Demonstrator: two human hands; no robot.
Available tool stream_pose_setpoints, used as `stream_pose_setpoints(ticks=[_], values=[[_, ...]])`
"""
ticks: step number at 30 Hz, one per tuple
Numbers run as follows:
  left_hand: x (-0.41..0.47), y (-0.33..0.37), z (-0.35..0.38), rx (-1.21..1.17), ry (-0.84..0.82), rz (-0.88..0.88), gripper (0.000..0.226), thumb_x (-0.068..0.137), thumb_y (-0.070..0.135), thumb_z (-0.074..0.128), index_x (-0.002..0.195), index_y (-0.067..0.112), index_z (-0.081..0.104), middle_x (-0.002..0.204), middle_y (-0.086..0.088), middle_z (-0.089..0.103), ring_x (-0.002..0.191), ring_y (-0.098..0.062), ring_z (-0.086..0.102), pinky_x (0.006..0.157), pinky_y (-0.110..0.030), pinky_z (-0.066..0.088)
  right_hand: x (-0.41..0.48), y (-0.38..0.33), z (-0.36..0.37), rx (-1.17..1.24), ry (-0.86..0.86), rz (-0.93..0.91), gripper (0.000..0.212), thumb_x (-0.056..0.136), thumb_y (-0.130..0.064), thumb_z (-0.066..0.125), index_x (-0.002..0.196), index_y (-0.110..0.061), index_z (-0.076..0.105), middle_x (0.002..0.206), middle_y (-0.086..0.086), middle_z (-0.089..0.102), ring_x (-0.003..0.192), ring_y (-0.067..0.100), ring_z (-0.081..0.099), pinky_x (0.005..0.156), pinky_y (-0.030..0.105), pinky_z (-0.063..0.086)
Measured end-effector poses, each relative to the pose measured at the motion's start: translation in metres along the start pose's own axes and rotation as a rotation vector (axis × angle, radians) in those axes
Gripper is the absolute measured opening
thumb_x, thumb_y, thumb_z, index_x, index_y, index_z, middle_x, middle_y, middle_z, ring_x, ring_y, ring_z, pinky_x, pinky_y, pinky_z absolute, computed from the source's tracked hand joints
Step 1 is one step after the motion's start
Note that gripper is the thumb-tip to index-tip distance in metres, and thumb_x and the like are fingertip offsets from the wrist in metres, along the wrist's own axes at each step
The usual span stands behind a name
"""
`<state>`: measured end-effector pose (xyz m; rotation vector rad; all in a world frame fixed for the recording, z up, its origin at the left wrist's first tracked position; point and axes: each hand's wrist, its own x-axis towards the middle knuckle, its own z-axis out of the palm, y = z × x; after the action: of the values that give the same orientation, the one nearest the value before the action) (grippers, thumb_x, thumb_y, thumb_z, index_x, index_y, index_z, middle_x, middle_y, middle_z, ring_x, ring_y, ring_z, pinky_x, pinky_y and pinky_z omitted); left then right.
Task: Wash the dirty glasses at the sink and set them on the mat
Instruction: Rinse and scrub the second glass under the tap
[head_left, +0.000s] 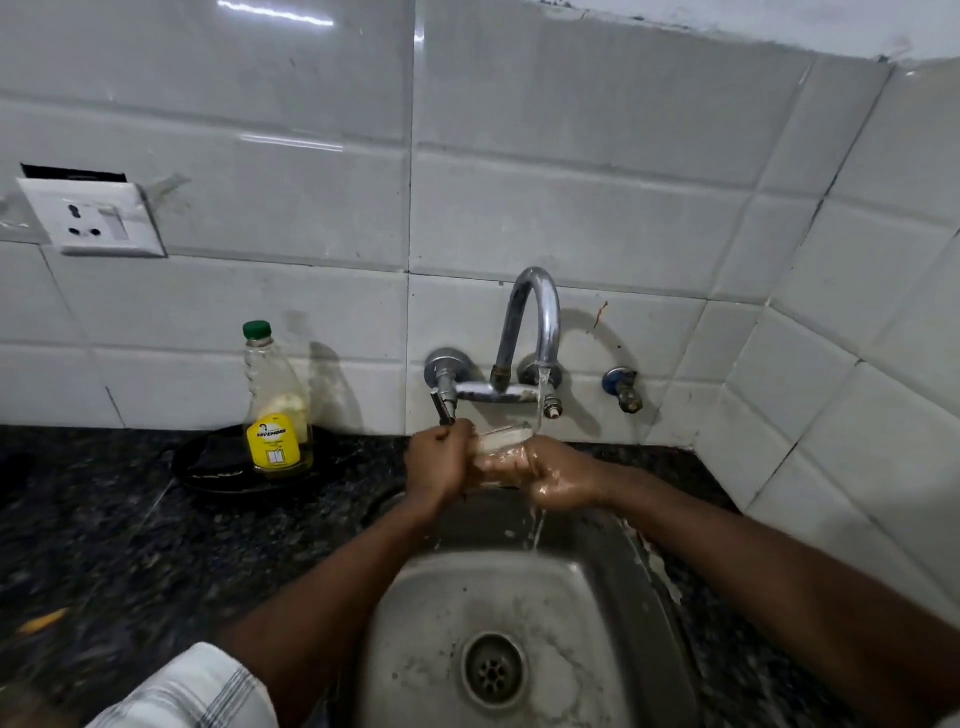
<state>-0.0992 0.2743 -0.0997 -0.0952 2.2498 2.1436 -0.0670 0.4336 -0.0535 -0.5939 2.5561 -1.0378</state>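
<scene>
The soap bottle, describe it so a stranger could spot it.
From the steel sink, look left along the dark countertop toward the wall. The bottle stands upright on a black tray: clear plastic, yellow label, green cap, the only bottle there.

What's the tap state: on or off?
On. A water stream falls from the tap to the glass, gripped by the left hand and right hand, then into the sink.

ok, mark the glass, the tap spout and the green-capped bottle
glass (501, 440): head view, soapy side wall.
tap spout (535, 278): head view, top of the chrome arch.
green-capped bottle (274, 441): head view, yellow label.
</scene>
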Motion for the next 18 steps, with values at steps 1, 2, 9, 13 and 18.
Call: stream_pose_setpoints(ticks=[1, 2, 9, 13, 18], values=[[0.000, 0.000, -0.002, 0.008, -0.071, -0.191, 0.032, 0.095, 0.036, 0.053, 0.090, 0.008, 0.068, 0.085, -0.015, 0.071, 0.065, -0.030, 0.066, 0.050, -0.034, 0.052, 0.000, 0.005, 0.003, -0.060, -0.033, -0.002, 0.060, 0.077, 0.014, 0.053, 0.126, -0.018, 0.062, 0.123, -0.011, 0.063, 0.107, -0.006, 0.061, 0.092, 0.027, 0.054], [-0.001, 0.002, -0.005, 0.000, -0.166, -0.345, 0.034, 0.095, 0.039, 0.051, 0.093, 0.009, 0.067, 0.088, -0.017, 0.071, 0.061, -0.028, 0.063, 0.047, -0.029, 0.047, 0.001, 0.010, 0.004, -0.066, -0.055, 0.021, 0.062, 0.075, 0.015, 0.051, 0.125, -0.020, 0.062, 0.122, -0.011, 0.064, 0.109, -0.003, 0.061, 0.095, 0.031, 0.053], [-0.008, -0.014, 0.000, 0.045, 0.038, 0.044, 0.031, 0.081, 0.046, 0.061, 0.075, 0.017, 0.070, 0.075, -0.008, 0.072, 0.067, -0.028, 0.068, 0.064, -0.048, 0.059, -0.004, 0.015, 0.010, 0.132, 0.010, 0.048, 0.065, 0.073, 0.021, 0.053, 0.115, -0.027, 0.064, 0.113, -0.002, 0.069, 0.112, 0.022, 0.065, 0.097, 0.051, 0.052], [-0.006, -0.009, -0.001, -0.023, -0.202, -0.434, 0.036, 0.095, 0.038, 0.050, 0.095, 0.007, 0.066, 0.078, -0.014, 0.068, 0.050, -0.023, 0.058, 0.037, -0.023, 0.041, -0.005, 0.011, 0.013, -0.023, -0.036, 0.010, 0.059, 0.076, 0.015, 0.052, 0.121, -0.020, 0.064, 0.119, -0.007, 0.066, 0.110, 0.006, 0.062, 0.098, 0.034, 0.051], [-0.009, -0.026, 0.005, 0.102, 0.068, 0.150, 0.025, 0.092, 0.033, 0.064, 0.079, 0.011, 0.068, 0.078, -0.009, 0.070, 0.075, -0.031, 0.068, 0.066, -0.040, 0.057, -0.004, 0.015, 0.016, 0.090, 0.023, 0.064, 0.045, 0.085, 0.006, 0.061, 0.113, -0.029, 0.068, 0.105, -0.005, 0.073, 0.100, 0.018, 0.069, 0.096, 0.051, 0.053]])
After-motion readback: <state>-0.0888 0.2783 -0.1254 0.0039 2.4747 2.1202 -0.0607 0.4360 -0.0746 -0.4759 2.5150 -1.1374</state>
